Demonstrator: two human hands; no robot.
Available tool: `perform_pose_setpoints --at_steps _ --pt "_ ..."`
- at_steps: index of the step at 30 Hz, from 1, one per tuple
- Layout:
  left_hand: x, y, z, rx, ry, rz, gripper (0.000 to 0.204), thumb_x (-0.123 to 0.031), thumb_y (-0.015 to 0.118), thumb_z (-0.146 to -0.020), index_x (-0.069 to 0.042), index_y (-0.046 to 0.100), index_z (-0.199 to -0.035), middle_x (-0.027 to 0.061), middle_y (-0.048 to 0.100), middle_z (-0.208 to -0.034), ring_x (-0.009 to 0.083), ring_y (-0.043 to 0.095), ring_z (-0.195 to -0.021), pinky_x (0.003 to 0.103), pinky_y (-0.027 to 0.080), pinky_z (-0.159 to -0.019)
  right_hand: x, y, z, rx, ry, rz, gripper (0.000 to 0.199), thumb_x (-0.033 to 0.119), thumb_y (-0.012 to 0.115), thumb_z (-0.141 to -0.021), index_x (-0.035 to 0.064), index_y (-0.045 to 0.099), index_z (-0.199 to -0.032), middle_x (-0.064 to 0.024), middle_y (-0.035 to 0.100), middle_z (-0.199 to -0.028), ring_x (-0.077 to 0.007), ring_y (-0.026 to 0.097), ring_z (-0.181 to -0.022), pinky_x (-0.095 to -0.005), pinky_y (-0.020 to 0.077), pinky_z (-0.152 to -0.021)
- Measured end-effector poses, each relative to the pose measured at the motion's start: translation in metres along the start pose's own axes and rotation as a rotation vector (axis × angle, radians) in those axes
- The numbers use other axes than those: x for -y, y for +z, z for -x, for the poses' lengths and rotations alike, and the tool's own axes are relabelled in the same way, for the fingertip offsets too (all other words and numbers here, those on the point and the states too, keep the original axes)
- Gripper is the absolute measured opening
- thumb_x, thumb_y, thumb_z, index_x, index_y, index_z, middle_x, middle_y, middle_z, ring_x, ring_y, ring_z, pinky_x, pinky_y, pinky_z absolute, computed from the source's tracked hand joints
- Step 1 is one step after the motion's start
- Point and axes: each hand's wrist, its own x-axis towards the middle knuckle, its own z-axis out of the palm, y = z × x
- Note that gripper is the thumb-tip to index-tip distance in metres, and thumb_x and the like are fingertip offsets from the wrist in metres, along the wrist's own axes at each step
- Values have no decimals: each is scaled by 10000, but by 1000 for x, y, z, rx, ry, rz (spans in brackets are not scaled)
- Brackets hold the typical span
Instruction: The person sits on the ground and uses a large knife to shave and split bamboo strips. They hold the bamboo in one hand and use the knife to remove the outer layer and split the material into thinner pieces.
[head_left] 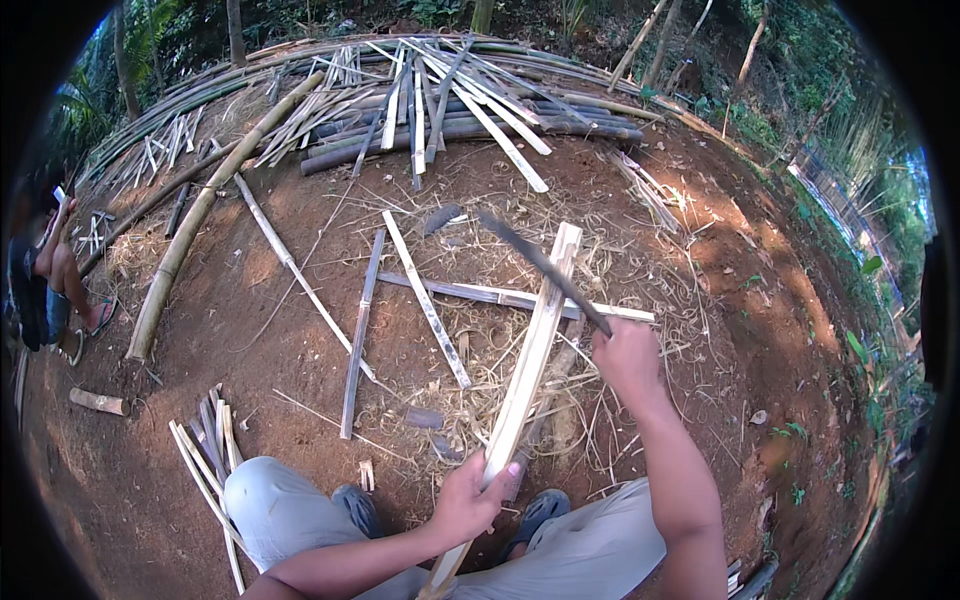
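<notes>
My left hand (468, 500) is closed around the lower part of a long, pale split bamboo strip (529, 362), which slants up and away from between my knees. In my right hand (627, 358) is the handle end of a long dark blade, a machete (540, 262). Its blade reaches up to the left and crosses the strip near the far end; whether it touches the strip I cannot tell. Beneath the strip, a split bamboo piece (480, 292) lies crosswise on the ground, and another pale slat (425, 297) rests to its left.
Curly shavings (610, 430) litter the brown soil. Farther left are a dark slat (362, 335), a thick bamboo pole (205, 210) and a short bamboo piece (98, 402). Split strips lean beside my left knee (208, 440). A large bamboo pile (450, 110) lies behind; another person (50, 270) sits at far left.
</notes>
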Motion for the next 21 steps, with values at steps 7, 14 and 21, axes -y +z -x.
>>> perform_pose_setpoints --at_steps 7,14,21 --pt "-1 -5 0 99 -14 -71 288 -306 610 -1025 -21 578 -1050 -28 532 -646 53 499 -518 264 427 -449 1 -8 -1 -103 97 -132 134 111 677 -813 5 668 -732 -215 660 -663 -387 677 -623 -484 555 -630" --pt "12 -2 3 28 42 20 332 -341 618 -1017 -14 580 -1062 2 584 -670 70 539 -558 290 442 -495 -2 -19 -7 -92 -222 9 101 117 673 -816 24 682 -778 -205 691 -726 -401 699 -696 -477 572 -701" --pt "13 1 -4 40 27 -5 313 -320 649 -999 -20 587 -1061 15 567 -664 67 527 -588 302 444 -519 -8 -9 -3 -35 -136 60 113 139 681 -819 27 684 -800 -195 690 -714 -367 713 -697 -471 573 -684"
